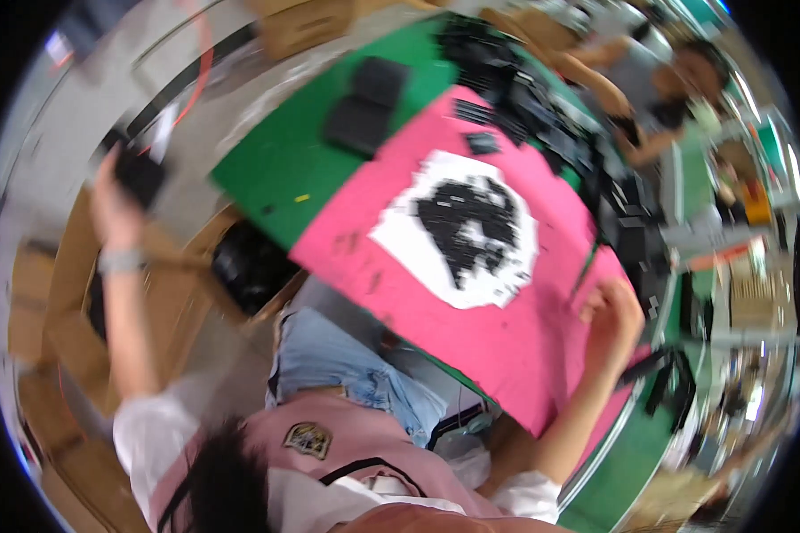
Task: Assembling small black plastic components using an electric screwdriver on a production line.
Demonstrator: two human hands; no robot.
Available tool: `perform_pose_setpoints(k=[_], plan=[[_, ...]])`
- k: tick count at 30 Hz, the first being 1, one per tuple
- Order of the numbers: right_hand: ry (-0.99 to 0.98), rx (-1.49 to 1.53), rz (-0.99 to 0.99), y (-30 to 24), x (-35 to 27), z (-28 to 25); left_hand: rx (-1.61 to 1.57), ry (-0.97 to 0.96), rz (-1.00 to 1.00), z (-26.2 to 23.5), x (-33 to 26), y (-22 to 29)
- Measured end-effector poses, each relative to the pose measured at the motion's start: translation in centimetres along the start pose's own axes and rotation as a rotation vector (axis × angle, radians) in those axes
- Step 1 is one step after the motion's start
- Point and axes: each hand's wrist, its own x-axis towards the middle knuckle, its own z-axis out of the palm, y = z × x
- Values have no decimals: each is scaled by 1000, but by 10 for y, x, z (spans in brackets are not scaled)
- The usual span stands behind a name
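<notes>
While the green table [284, 169] carries a pink mat [507, 338] with a white sheet [400, 226] and its heap of small black parts [467, 222] unsorted at the middle, much looks left to do. Open mat lies near the person; the far edge is crowded with black pieces [542, 107]. The left hand [116, 200] is raised off the table's left over cardboard boxes [53, 311], fingers closed around a black object [140, 173]. The right hand [612, 306] rests curled at the mat's right edge; whether it pinches anything cannot be told.

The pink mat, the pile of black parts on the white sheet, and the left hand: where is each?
Pink mat [524, 342]: head view, bare lower part.
Black parts [467, 222]: head view, middle of the pile.
Left hand [116, 209]: head view, back of the hand.
</notes>
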Motion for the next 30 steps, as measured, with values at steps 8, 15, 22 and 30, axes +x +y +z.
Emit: perform_pose_setpoints(k=[8,15,22,30], plan=[[-135,-310,-27,-5,24,26,121,729,-555,-414,4,-136],[430,-1583,-767,59,124,5,73,609,-258,-341,80,-132],[409,-1631,-524,23,106,13,-72,-242,71,49,24,10],[106,-1421,-1317,-18,47,104,-478,-1205,-318,303,-162,111]])
